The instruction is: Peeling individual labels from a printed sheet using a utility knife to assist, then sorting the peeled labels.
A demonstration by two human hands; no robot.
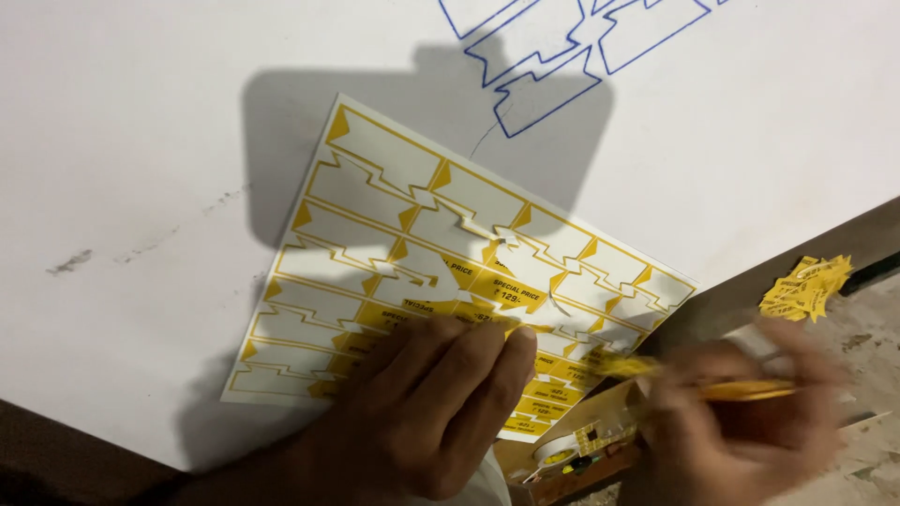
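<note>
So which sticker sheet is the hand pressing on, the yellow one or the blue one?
The yellow-edged sticker sheet. The left hand rests flat on its lower part. The blue-outlined sheet lies at the top edge, away from both hands.

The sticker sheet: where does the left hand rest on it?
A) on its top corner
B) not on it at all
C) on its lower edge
C: the left hand presses on the lower part of the yellow and white sticker sheet, while its top corner lies bare.

Both hands are bare, without gloves or rings. The left hand (427, 412) looks sharp; the right hand (741, 412) is blurred. No sleeves are visible.
</note>
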